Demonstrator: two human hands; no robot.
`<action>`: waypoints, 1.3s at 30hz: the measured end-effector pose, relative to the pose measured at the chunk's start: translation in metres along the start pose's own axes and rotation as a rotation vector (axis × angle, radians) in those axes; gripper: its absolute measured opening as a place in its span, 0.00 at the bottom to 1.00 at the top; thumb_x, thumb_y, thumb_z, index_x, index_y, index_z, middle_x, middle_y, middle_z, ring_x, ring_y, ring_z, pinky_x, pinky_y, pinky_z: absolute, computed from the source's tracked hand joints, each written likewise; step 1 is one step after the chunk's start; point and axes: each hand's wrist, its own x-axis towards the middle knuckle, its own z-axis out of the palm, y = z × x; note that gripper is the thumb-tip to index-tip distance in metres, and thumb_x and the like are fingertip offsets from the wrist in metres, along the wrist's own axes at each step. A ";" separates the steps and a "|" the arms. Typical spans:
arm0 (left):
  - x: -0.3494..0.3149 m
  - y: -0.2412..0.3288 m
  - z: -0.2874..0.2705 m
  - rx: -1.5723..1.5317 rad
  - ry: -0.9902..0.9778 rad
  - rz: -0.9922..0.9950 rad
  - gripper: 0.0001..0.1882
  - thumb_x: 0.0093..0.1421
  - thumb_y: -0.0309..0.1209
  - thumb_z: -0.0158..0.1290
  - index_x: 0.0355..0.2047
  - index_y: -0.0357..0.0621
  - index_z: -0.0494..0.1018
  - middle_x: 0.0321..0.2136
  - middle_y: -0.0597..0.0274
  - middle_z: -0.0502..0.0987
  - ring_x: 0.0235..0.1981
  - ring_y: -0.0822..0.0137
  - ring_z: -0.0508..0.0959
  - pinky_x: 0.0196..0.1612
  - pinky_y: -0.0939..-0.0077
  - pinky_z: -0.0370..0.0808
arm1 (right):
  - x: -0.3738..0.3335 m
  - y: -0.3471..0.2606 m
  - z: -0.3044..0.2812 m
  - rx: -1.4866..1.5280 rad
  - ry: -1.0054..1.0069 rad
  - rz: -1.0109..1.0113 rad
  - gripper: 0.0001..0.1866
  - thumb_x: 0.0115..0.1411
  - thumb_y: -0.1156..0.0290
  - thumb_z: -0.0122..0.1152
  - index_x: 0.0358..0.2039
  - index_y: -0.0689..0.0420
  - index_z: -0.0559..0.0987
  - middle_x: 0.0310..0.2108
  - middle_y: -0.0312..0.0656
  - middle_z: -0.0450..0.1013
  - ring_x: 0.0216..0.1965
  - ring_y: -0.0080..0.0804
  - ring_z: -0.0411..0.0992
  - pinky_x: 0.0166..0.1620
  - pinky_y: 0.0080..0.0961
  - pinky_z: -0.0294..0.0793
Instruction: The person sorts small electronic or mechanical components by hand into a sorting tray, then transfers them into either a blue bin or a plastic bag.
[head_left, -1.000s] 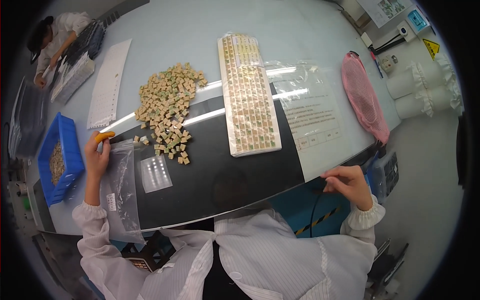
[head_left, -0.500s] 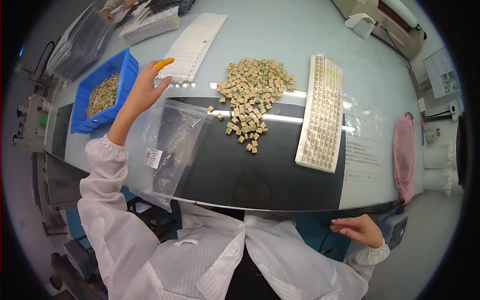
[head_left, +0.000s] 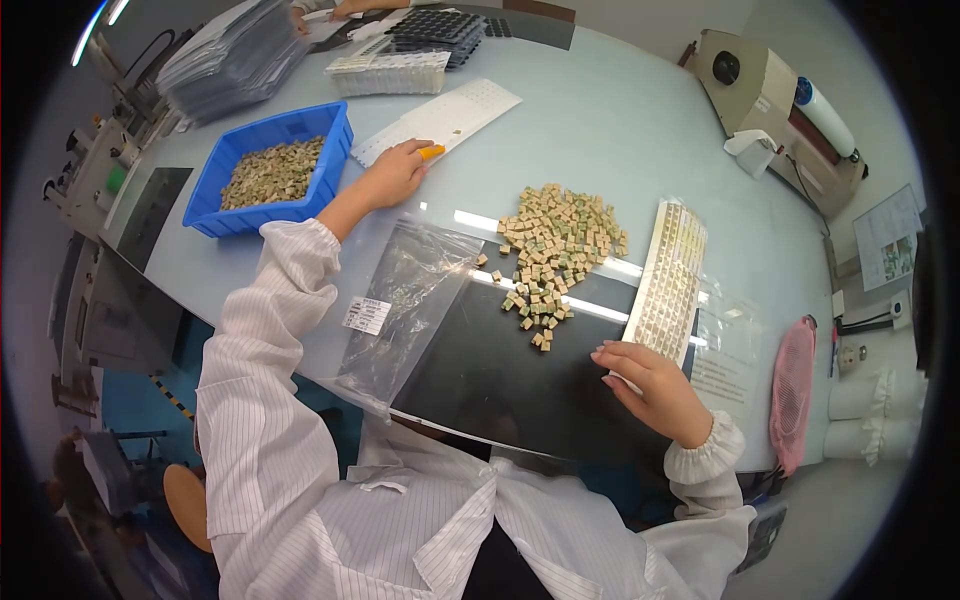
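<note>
My left hand (head_left: 393, 173), with an orange finger cot on one finger, is at the near end of a white perforated sheet (head_left: 465, 108). Its fingers close over the sheet's edge, the thumb partly hidden. On the right, my right hand (head_left: 655, 393) is at the near end of a long pale tray (head_left: 668, 275) filled with rows of small pieces. Thumb and fingers are apart around the tray's near corner; the hand covers part of that end. Between the hands lies a heap of small tan and green cubes (head_left: 560, 245), with a few strays beside it.
A blue bin (head_left: 343, 135) of similar pieces stands at left. A clear zip bag (head_left: 410, 300) with a label lies near the table's front edge. Stacked plastic trays (head_left: 235, 60) and another person's hands (head_left: 355, 8) are at far left. At right are a beige machine (head_left: 750, 85) and pink mesh (head_left: 793, 400).
My left hand has moved from beside the white sheet onto its near edge, fingers closing. My right hand has risen from below the table edge to the filled tray. The view has turned.
</note>
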 end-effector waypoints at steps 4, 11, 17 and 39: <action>-0.015 -0.003 -0.012 0.004 -0.057 -0.219 0.17 0.56 0.21 0.41 0.46 0.29 0.67 0.55 0.44 0.61 0.57 0.48 0.61 0.60 0.61 0.57 | 0.049 -0.006 0.006 0.020 0.000 -0.077 0.19 0.52 0.78 0.58 0.47 0.59 0.72 0.48 0.45 0.68 0.48 0.42 0.68 0.48 0.30 0.70; -0.046 0.058 -0.057 -0.098 0.263 -0.038 0.23 0.57 0.29 0.47 0.53 0.34 0.63 0.55 0.38 0.59 0.57 0.44 0.61 0.58 0.63 0.61 | 0.116 0.016 0.031 -0.220 0.009 -0.171 0.33 0.52 0.68 0.62 0.58 0.55 0.60 0.57 0.50 0.55 0.60 0.51 0.53 0.59 0.39 0.56; -0.150 0.156 -0.071 -0.091 -0.242 -0.396 0.50 0.46 0.55 0.58 0.60 0.38 0.51 0.58 0.29 0.50 0.60 0.40 0.55 0.59 0.47 0.54 | 0.115 0.006 0.041 -0.245 -0.080 -0.182 0.37 0.52 0.62 0.63 0.59 0.57 0.57 0.59 0.52 0.52 0.61 0.52 0.50 0.60 0.42 0.53; -0.235 0.107 -0.073 -0.484 0.273 -0.430 0.26 0.49 0.22 0.56 0.51 0.42 0.68 0.37 0.55 0.77 0.35 0.61 0.77 0.41 0.73 0.72 | 0.263 -0.066 0.069 0.589 -0.387 -0.151 0.17 0.54 0.67 0.61 0.44 0.60 0.77 0.30 0.43 0.76 0.27 0.25 0.72 0.37 0.22 0.71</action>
